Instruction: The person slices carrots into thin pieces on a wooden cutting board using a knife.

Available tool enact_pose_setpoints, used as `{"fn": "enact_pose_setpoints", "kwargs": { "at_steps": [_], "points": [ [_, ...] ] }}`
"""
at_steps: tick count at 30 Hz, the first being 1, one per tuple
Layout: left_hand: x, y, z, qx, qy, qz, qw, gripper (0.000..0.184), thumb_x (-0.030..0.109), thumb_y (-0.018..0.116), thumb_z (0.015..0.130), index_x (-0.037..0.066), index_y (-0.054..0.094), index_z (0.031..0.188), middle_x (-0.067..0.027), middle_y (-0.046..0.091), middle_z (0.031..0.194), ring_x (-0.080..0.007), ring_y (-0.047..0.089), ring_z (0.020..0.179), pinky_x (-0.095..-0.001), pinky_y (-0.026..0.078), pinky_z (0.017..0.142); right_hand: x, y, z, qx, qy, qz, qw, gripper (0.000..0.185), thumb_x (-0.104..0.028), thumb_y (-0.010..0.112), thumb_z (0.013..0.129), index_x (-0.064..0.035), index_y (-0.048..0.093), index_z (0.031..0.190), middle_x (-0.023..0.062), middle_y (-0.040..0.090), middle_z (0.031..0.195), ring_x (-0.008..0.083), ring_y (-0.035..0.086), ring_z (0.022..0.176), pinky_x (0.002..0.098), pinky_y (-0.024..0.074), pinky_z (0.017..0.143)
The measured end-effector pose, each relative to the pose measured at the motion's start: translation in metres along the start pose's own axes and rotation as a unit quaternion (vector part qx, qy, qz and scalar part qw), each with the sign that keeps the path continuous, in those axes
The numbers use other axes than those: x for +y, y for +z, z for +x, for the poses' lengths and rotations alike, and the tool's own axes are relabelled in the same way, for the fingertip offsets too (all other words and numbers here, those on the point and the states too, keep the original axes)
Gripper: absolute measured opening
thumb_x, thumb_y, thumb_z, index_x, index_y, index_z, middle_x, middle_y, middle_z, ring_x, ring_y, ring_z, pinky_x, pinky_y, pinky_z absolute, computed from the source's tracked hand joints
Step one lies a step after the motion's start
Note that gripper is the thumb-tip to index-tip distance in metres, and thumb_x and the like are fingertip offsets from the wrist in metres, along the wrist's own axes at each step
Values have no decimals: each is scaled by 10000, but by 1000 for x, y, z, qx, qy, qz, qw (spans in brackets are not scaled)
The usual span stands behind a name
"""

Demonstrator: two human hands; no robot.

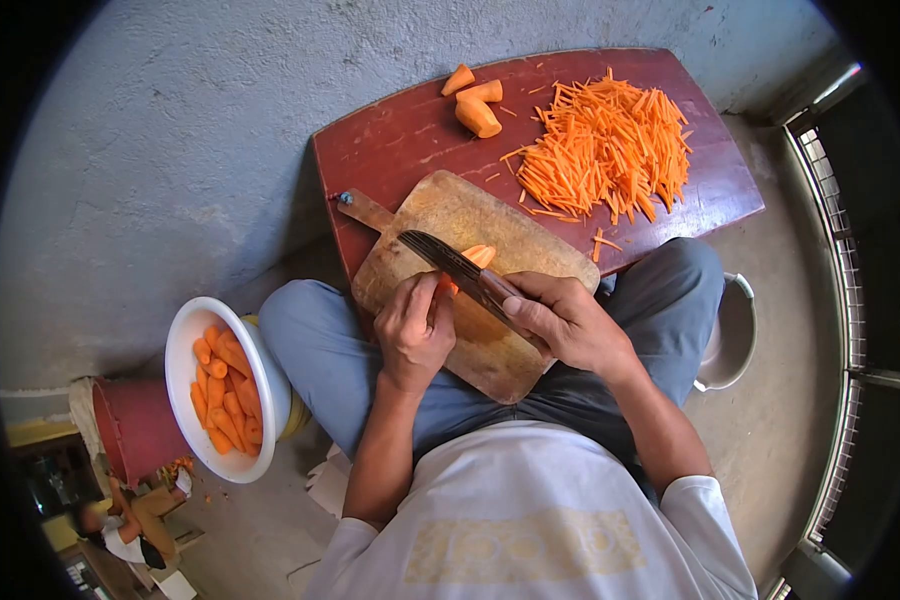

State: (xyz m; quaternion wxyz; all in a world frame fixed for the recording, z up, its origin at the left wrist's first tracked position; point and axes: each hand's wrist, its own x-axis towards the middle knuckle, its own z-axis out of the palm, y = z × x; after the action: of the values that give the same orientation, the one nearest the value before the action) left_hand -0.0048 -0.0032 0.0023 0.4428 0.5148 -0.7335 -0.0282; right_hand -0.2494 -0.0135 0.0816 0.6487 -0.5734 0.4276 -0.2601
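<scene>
My right hand (565,318) is wrapped round the wooden handle of a knife (457,262), whose dark blade points up and left over a wooden cutting board (490,215). Beside the blade, my left hand (417,325) has its fingers curled together, with a bit of orange carrot showing at the fingertips. Most of that piece is hidden by the fingers and the knife. Just beyond the blade lie carrot slices (480,255) on the board. The board rests partly on a dark red table and partly over my lap.
On the red table (390,140) are a heap of carrot strips (610,150) and several carrot chunks (478,117). A white basin (185,330) of peeled carrots stands at left, near a red bucket (135,425). A metal pot (735,335) is at right. Another person (125,525) sits at lower left.
</scene>
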Motion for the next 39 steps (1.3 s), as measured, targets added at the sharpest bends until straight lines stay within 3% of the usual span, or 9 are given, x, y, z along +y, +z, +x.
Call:
{"fn": "enact_pose_setpoints", "kwargs": {
  "at_steps": [8,11,17,27,32,35,38,39],
  "points": [
    [-8,2,-8,-36,-44,-40,998,313,-33,824,920,1,736,1218,-200,739,1128,-425,739,1007,-495,599,866,9,1,4,-16,26,-4,1000,478,-378,613,1204,20,705,1452,-48,572,796,54,523,601,268,457,555],
    [7,-9,-1,-51,-6,79,996,350,-27,834,904,3,726,1236,-196,698,1163,-422,705,1048,-493,589,882,15,4,4,9,-53,-93,994,443,-330,625,1194,18,698,1459,22,644,831,114,601,669,325,512,629],
    [-5,-6,-2,-38,-9,-30,999,363,-42,844,881,6,703,1212,-190,682,1180,-403,687,1024,-504,573,875,19,8,4,8,-79,-148,986,412,-252,639,1163,24,686,1465,181,770,974,285,734,907,433,584,875],
    [-4,-4,-2,-33,21,-4,999,411,-78,800,863,15,651,1234,-177,690,1152,-393,696,1003,-512,563,897,19,-4,-2,-5,-84,-167,982,379,-242,676,1133,37,720,1385,233,782,1013,309,738,896,438,592,867],
    [-4,0,-1,-14,-41,-31,999,394,-85,773,875,17,649,1235,-184,677,1130,-397,693,1016,-501,569,891,31,-19,-22,-7,-87,-179,980,368,-227,690,1111,48,728,1353,238,756,964,308,717,843,434,591,832],
    [-4,-5,6,-44,-35,-36,998,351,-75,773,898,20,659,1216,-184,683,1092,-389,704,991,-493,579,858,20,-26,-32,-19,-60,-180,982,359,-190,700,1081,43,721,1354,305,748,1030,444,735,942,471,587,899],
    [-8,-11,4,-55,-58,-43,996,262,-44,784,940,17,672,1169,-173,694,1026,-364,719,913,-478,588,800,24,-26,-36,0,-60,-161,985,334,-186,684,1103,52,739,1330,216,745,929,286,680,797,420,580,790],
    [-10,-12,1,-54,-76,-48,994,230,-31,788,955,15,676,1150,-169,697,1001,-354,724,883,-473,591,779,26,-25,-35,10,-60,-160,985,332,-184,682,1105,50,738,1334,218,745,936,285,679,803,419,578,794]
  ]
}}
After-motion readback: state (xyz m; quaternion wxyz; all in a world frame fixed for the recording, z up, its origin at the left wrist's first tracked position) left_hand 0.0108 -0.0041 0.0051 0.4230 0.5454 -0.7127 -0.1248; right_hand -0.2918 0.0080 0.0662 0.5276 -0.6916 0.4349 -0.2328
